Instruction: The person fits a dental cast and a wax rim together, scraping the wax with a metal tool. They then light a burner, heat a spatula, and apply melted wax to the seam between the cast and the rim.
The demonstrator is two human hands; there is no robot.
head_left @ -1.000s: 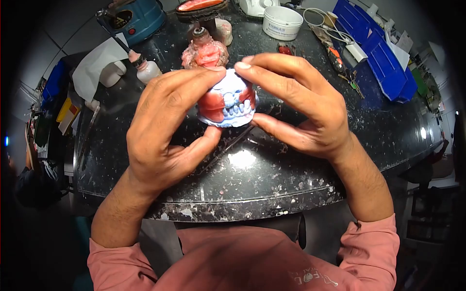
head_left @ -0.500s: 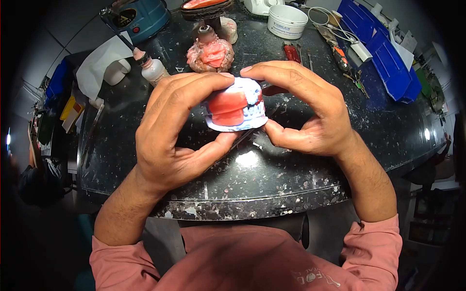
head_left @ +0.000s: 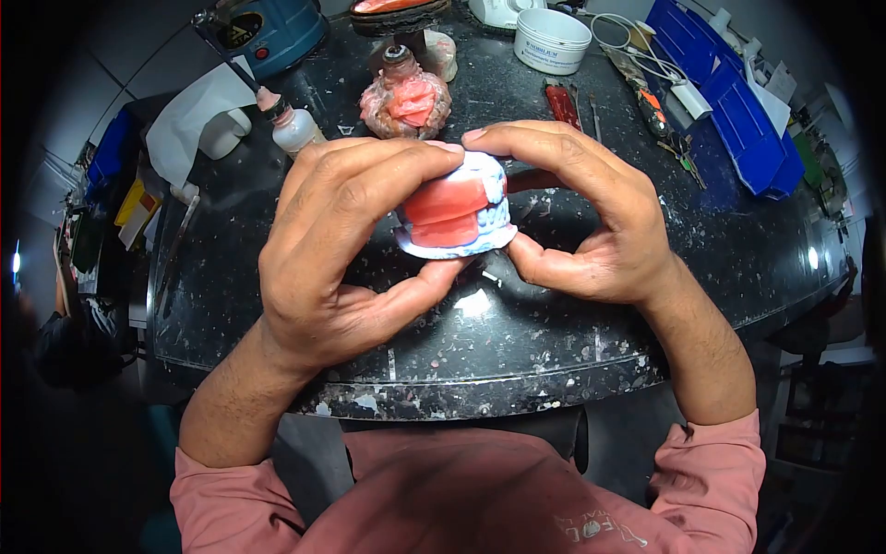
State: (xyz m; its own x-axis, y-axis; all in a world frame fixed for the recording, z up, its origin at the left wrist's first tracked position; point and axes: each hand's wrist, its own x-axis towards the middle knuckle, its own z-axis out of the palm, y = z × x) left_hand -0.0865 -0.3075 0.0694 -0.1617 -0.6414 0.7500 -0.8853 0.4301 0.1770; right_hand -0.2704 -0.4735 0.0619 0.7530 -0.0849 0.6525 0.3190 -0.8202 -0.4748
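Observation:
A white dental cast with pink-red wax [head_left: 448, 212] on its side is held up over the dark tabletop, between both hands. My left hand [head_left: 346, 240] grips it from the left, fingertips on top and thumb beneath its lower edge. On the right, my right hand [head_left: 591, 212] holds the cast with fingertips at the top and thumb against the lower right edge. The two index fingertips almost touch above it. The back of the cast is out of sight.
Behind the hands stand a burner crusted with pink wax [head_left: 406, 102], a dropper bottle [head_left: 291, 129] and a white tub [head_left: 551, 42]. Red-handled tools [head_left: 561, 102] lie behind the right hand. Blue trays [head_left: 738, 111] are at the right on the speckled black table [head_left: 461, 388].
The cast has turned slightly, so its wax side faces more to the front and less of its right side shows. My left thumb has shifted a little to the right underneath.

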